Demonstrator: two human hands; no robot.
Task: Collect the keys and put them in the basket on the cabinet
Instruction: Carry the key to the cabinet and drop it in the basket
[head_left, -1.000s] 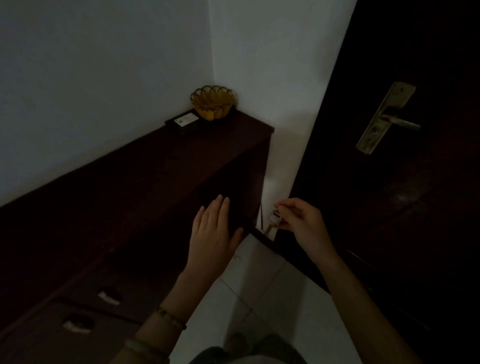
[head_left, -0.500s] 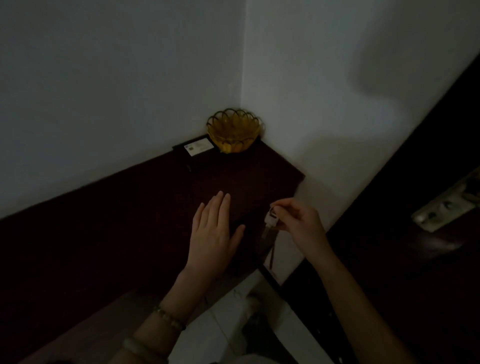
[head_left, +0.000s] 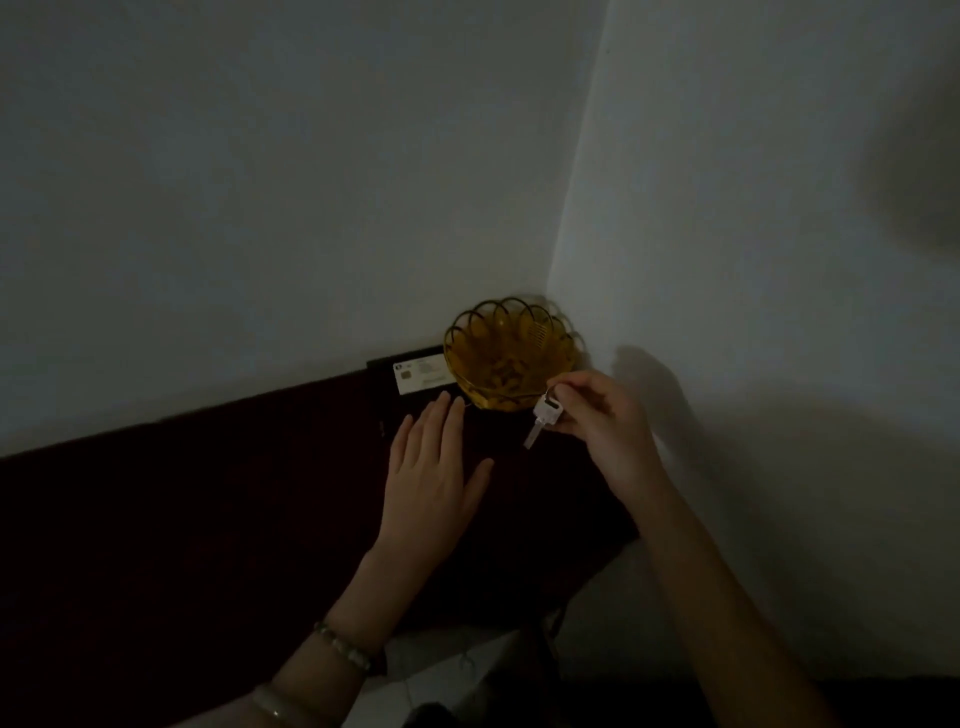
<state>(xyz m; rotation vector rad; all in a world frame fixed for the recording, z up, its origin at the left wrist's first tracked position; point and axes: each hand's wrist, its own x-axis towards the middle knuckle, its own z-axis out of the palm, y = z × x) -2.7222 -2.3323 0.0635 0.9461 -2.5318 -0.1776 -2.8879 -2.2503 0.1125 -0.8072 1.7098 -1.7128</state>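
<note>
Right hand (head_left: 602, 426) grip pinches the key (head_left: 543, 418) — blade hanging below, beside the basket (head_left: 511, 353).

Single head view, close, looks forward and down into a dim wall corner over the cabinet (head_left: 234, 519) top; both forearms enter from the bottom edge.

card (head_left: 420, 376) print illegible (too dim), nothing readable
</note>
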